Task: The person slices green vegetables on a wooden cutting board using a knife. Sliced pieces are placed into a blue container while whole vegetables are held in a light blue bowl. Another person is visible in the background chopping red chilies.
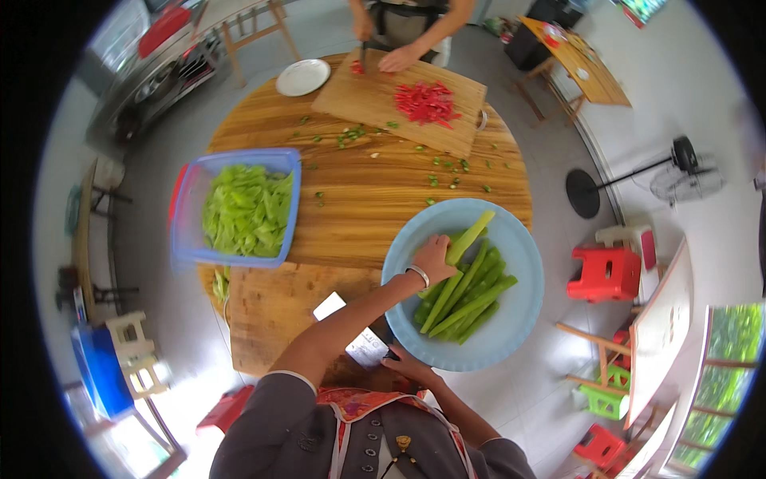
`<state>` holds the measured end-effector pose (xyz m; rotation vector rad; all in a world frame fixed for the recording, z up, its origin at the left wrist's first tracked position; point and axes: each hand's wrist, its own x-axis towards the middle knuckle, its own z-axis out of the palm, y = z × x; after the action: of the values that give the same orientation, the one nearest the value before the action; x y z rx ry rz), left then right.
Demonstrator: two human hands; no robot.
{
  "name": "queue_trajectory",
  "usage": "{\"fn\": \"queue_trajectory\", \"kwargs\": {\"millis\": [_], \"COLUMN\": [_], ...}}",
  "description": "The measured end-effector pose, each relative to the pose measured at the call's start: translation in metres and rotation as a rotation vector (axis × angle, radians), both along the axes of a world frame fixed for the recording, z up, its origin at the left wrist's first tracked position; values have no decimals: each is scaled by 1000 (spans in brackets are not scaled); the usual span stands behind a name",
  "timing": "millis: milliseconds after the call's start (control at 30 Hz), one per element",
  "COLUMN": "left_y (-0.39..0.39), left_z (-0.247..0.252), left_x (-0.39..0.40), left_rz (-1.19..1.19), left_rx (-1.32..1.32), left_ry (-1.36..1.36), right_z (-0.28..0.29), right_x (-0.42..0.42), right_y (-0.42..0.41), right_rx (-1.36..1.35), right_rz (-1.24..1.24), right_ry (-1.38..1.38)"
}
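Observation:
My left hand (434, 260), a bracelet on its wrist, reaches into a light blue plastic basin (520, 299) with scalloped rim. Its fingers are closed around a long, pale green piece of peeled vegetable stem (473, 236), perhaps celtuce. Several more green stem lengths (473, 293) lie beneath it in the basin. Down by the near table edge, my right hand (410, 366) grips the dark handle of a cleaver (366, 348). The broad steel blade points left over a worn wooden cutting board (272, 317); my left forearm crosses in front and hides part of it.
A blue-rimmed plastic tub (287, 221) of sliced green vegetable (248, 209) stands left on the round wooden table (353, 200). Opposite, a person cuts red peppers (426, 103) on another board (359, 96), beside a white plate (303, 78). Green scraps (350, 136) dot the tabletop.

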<state>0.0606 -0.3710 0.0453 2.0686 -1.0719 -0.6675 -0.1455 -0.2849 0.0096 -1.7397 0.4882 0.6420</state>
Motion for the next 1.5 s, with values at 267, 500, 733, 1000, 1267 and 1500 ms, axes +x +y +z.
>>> {"fn": "queue_trajectory", "kwargs": {"millis": [267,500,733,1000,1267,1500], "left_y": [189,358,362,369,362,363], "left_z": [110,7,-30,-16,-16,-21], "left_x": [6,-69,-75,-80,-81,-84], "left_rz": [210,974,1141,1053,1016,1038], "left_rx": [-580,-428,-90,-34,32,-35], "left_ry": [790,575,306,245,150,101], "right_z": [5,43,53,50,63,69], "right_x": [2,33,82,109,112,115], "right_y": [11,36,73,104,113,117], "right_rx": [399,321,-14,-421,-528,-507], "right_rz": [-179,-202,60,308,392,431], "right_ry": [136,49,-223,-433,-481,-401]}}
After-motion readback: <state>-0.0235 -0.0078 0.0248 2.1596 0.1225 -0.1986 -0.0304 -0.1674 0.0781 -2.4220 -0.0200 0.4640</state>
